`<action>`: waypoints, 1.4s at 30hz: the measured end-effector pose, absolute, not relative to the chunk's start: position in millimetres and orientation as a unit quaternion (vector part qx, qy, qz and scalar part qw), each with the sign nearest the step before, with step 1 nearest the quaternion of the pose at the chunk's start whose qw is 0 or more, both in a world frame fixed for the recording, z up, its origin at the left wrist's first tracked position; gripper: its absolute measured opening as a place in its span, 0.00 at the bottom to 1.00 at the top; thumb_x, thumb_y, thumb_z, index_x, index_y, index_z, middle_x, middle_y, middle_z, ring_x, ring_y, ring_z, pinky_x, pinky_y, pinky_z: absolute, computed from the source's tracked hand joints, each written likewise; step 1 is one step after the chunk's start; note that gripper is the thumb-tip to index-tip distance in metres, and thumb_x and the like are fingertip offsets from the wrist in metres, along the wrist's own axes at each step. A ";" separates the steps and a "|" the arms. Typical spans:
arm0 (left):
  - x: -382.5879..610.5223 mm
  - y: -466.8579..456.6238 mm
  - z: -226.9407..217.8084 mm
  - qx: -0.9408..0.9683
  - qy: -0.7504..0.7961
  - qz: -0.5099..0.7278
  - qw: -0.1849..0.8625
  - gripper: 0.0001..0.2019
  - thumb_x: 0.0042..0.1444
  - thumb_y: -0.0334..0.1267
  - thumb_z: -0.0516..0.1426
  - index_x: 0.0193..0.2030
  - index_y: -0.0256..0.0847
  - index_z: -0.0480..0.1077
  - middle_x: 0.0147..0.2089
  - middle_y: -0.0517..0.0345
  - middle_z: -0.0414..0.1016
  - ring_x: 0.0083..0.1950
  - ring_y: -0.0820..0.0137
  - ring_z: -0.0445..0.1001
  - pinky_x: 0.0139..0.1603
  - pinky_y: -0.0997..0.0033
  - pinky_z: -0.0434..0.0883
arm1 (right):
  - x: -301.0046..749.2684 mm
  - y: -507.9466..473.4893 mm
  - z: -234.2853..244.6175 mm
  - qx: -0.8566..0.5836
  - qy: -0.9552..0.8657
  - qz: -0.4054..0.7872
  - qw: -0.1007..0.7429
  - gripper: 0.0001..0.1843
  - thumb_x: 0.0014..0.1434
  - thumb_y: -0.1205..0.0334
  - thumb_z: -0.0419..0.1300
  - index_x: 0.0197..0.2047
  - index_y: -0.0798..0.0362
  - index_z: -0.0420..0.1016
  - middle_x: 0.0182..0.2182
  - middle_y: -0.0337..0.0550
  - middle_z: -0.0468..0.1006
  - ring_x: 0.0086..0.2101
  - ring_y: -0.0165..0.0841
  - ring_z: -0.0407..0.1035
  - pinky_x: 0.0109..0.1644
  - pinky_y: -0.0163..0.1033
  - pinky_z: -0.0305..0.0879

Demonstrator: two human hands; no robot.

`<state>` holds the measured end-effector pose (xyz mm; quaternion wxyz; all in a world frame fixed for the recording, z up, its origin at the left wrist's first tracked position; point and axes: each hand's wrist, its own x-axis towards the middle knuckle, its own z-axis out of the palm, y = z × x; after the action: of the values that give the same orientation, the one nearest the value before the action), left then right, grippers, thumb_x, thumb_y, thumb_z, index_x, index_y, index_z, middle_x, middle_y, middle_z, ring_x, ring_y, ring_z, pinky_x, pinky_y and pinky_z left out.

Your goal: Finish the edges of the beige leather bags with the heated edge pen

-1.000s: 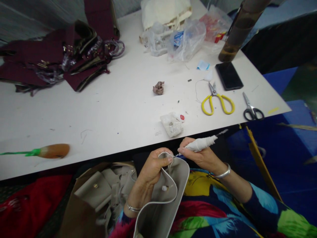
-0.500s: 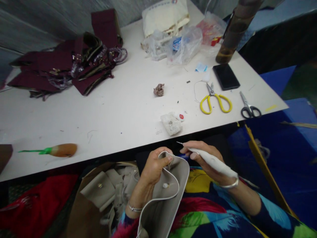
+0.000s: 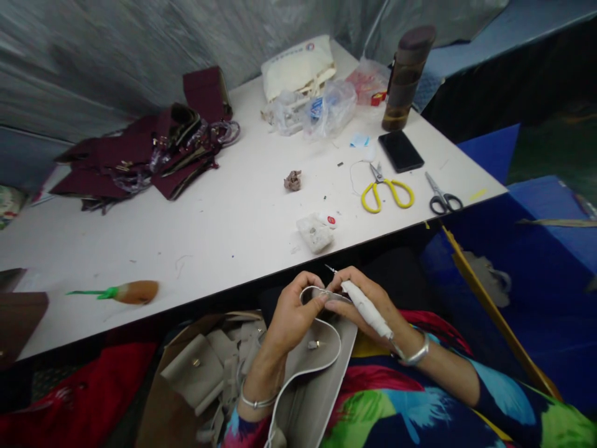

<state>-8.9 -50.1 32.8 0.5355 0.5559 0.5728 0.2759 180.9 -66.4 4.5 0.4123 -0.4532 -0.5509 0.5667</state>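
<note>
My left hand (image 3: 295, 311) pinches the rim of a beige bag (image 3: 321, 367) on my lap, thumb on the near side. A small metal clasp part with a white wrap (image 3: 314, 345) shows on the bag's curved flap. In my right hand (image 3: 373, 298) lies an awl with a white-wrapped handle (image 3: 366, 308), its thin metal tip pointing up and left past the fingers. The right thumb and fingertips also meet the bag's rim beside my left thumb. What exactly the fingertips pinch there is too small to make out.
Yellow-handled scissors (image 3: 387, 190), black scissors (image 3: 444, 198), a phone (image 3: 401, 150) and a bottle (image 3: 407, 81) are on the table's right. A clear packet (image 3: 314, 233) lies near its edge. Maroon bags (image 3: 125, 155) are piled left; a carton of beige pieces (image 3: 196, 367) stands below.
My right hand has moved left and down to the bag's rim, the awl still in it. My left hand keeps its hold. The camera view has shifted, showing more of the table's far side.
</note>
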 end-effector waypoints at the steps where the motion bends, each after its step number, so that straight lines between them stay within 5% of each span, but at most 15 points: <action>1: -8.7 -50.8 32.6 0.559 0.568 0.273 0.538 0.07 0.58 0.39 0.64 0.38 0.40 0.71 0.35 0.60 0.73 0.38 0.68 0.68 0.42 0.70 0.65 | 181.4 -66.6 5.7 -0.452 -0.545 0.569 0.418 0.13 0.63 0.53 0.69 0.43 0.50 0.73 0.36 0.38 0.77 0.35 0.31 0.70 0.37 0.34 0.67; 10: -7.9 -53.3 34.7 0.577 0.527 0.244 0.574 0.09 0.58 0.40 0.65 0.38 0.39 0.72 0.36 0.60 0.75 0.38 0.68 0.71 0.42 0.70 0.67 | 190.2 -65.1 2.1 -0.450 -0.547 0.578 0.405 0.12 0.60 0.55 0.70 0.37 0.51 0.72 0.33 0.37 0.76 0.33 0.30 0.68 0.37 0.34 0.66; 20: -3.4 -54.9 28.3 0.523 0.537 0.281 0.599 0.09 0.49 0.33 0.67 0.36 0.38 0.72 0.35 0.61 0.74 0.37 0.70 0.70 0.41 0.71 0.66 | 185.7 -71.9 1.8 -0.464 -0.619 0.483 0.411 0.04 0.58 0.66 0.62 0.38 0.51 0.71 0.28 0.33 0.72 0.27 0.27 0.65 0.33 0.31 0.61; 30: 2.4 -55.8 26.2 0.486 0.524 0.294 0.634 0.11 0.42 0.32 0.66 0.34 0.39 0.71 0.31 0.63 0.72 0.33 0.71 0.68 0.38 0.70 0.64 | 187.1 -78.5 1.5 -0.472 -0.650 0.437 0.405 0.02 0.60 0.64 0.61 0.38 0.50 0.71 0.27 0.32 0.72 0.26 0.27 0.64 0.32 0.32 0.60; 42: -4.0 -58.8 30.7 0.495 0.500 0.283 0.652 0.12 0.47 0.36 0.70 0.36 0.38 0.74 0.32 0.61 0.74 0.34 0.71 0.69 0.39 0.70 0.65 | 186.9 -83.7 7.3 -0.480 -0.626 0.450 0.419 0.02 0.57 0.64 0.62 0.35 0.50 0.72 0.25 0.33 0.71 0.23 0.27 0.62 0.28 0.31 0.60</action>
<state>-4.0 -58.8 30.7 0.6519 0.4955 0.4995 0.2830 186.9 -83.7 7.3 0.4192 -0.4797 -0.6255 0.4505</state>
